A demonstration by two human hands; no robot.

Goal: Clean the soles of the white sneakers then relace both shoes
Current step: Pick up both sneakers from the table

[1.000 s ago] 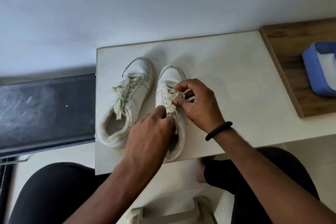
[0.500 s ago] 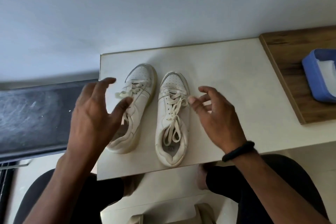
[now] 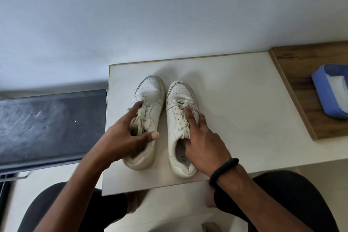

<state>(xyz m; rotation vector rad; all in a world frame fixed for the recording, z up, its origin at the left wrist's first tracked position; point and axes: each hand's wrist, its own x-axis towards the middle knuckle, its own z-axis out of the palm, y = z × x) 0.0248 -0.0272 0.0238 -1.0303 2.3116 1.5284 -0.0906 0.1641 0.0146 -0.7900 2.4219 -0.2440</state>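
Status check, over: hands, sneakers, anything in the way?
Left hand grips left sneaker. Right hand rests on laces of right sneaker. Both laced, upright on table. Nothing blocking.

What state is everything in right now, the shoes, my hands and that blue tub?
Left white lace-up sneaker: upright on its sole, laced.
Right white lace-up sneaker: upright, laced.
Left hand: grips the left sneaker's middle.
Right hand: fingers straight, resting on the right sneaker's laces.
Blue plastic tub: lidless, something white inside.
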